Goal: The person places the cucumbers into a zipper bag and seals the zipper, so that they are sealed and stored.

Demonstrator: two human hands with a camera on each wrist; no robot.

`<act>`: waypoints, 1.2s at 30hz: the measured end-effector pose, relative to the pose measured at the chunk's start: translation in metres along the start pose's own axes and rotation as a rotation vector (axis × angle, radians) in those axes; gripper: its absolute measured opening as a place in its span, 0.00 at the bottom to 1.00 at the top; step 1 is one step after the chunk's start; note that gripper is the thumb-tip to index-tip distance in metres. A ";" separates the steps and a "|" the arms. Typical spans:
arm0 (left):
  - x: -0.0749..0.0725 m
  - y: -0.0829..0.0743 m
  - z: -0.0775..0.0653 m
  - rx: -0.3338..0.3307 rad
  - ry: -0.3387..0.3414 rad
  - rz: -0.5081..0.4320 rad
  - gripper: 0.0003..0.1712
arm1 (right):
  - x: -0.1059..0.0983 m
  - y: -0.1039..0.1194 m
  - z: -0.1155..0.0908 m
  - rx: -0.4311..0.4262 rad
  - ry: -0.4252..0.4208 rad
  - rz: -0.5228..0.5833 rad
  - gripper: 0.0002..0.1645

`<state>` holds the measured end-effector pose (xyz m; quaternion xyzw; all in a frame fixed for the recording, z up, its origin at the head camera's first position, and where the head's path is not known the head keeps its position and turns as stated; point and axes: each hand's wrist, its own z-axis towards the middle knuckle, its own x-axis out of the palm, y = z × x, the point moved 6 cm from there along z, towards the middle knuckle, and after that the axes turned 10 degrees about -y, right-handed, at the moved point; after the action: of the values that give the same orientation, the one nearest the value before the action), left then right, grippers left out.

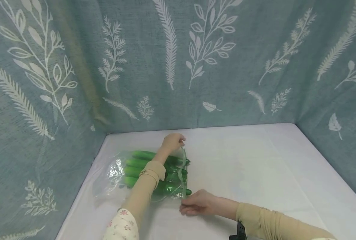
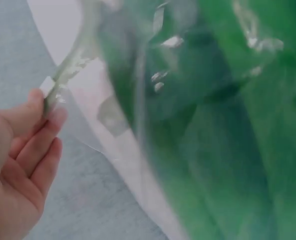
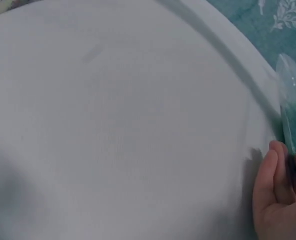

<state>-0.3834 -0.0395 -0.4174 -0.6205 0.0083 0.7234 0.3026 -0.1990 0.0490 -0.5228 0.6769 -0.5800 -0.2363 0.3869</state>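
A clear plastic zip bag (image 1: 113,175) lies on the white table, holding several long green cucumbers (image 1: 133,171). Their darker ends point right, toward the bag's zip strip (image 1: 180,176). My left hand (image 1: 172,142) reaches over the bag and pinches the far end of that strip. In the left wrist view, thumb and index finger of the left hand (image 2: 30,145) grip the bag's edge beside a small white tab (image 2: 47,86). At the strip's near end my right hand (image 1: 200,202) pinches the bag's corner. The right wrist view shows the right hand (image 3: 280,195) at the bag (image 3: 295,110), partly cut off.
The white-covered table (image 1: 256,166) extends to the right of the bag. A blue-green curtain (image 1: 142,66) with white leaf prints stands behind the table and along both sides. A black object (image 1: 240,231) sits at the right wrist.
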 end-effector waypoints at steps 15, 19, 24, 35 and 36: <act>-0.156 0.008 -0.037 -0.093 -0.589 -0.580 0.09 | -0.145 0.134 -0.063 -0.757 -0.725 -0.432 0.14; -0.184 -0.008 -0.055 0.009 -0.785 -0.785 0.09 | -0.150 0.174 -0.101 -1.001 -0.872 -0.260 0.14; -0.205 -0.022 -0.071 0.041 -0.934 -0.900 0.09 | -0.139 0.196 -0.136 -1.289 -0.901 -0.054 0.11; -0.209 -0.056 -0.088 0.129 -0.885 -0.931 0.08 | -0.115 0.198 -0.167 -1.700 -1.052 0.006 0.12; -0.209 -0.060 -0.089 0.146 -0.884 -0.930 0.08 | -0.105 0.203 -0.174 -1.778 -1.058 -0.013 0.12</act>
<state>-0.2671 -0.1147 -0.2275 -0.1807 -0.3377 0.7018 0.6007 -0.2100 0.1885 -0.2721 -0.0406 -0.2881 -0.8488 0.4415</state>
